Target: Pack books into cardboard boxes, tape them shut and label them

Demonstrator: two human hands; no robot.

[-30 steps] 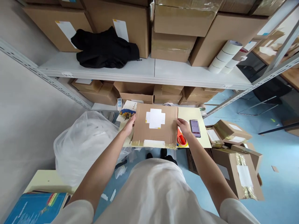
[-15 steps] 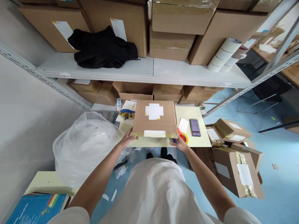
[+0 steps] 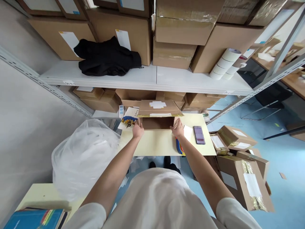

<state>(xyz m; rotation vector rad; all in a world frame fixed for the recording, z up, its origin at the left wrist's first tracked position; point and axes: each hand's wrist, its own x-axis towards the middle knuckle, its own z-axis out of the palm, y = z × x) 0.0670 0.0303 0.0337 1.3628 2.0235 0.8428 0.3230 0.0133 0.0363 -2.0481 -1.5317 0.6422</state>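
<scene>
Head view: the rectangular brown cardboard box (image 3: 158, 123) is at the rear of the pale yellow tabletop (image 3: 154, 141), before the grey metal shelving (image 3: 152, 83); half a second ago its white-labelled brown cardboard top panel (image 3: 145, 109) lay broad to view, whereas it is now foreshortened and a hollow interior shows beneath its taped edge. Left hand (image 3: 138, 128): closed on the box's near left corner. Right hand (image 3: 177, 128): gripping the near right corner. Both were nearer the table's front edge before. In my judgement, the change exposes the inside while both sides stay steadied; whether the base rests flat cannot be determined
</scene>
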